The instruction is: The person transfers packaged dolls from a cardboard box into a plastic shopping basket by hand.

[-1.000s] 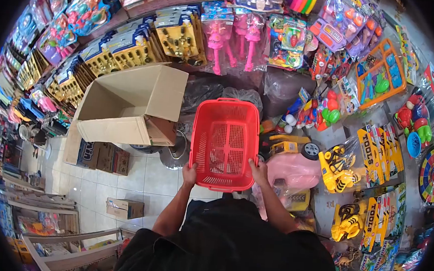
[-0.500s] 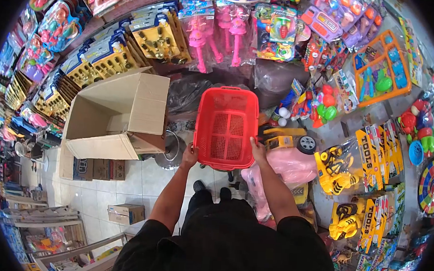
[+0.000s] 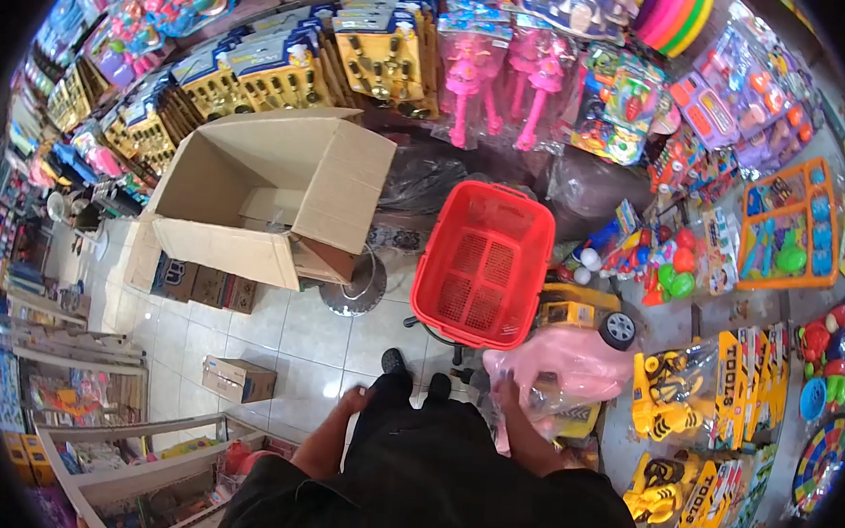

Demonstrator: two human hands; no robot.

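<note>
Red basket (image 3: 483, 265) now let go, resting by the cardboard box (image 3: 270, 195) | left hand (image 3: 356, 399) empty, loose at thigh | right hand (image 3: 509, 393) touching bagged pink toy (image 3: 564, 362), grasp unclear.

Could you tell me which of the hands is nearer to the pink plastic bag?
The right hand touches the pink plastic bag at its lower left edge; the left hand hangs apart, further left, over the floor.

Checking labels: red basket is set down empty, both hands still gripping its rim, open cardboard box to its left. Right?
Not quite. In the head view neither hand grips the red basket: the left hand hangs free by the leg and the right hand is at the pink bag. The basket does look empty, with the open cardboard box to its left.
</note>
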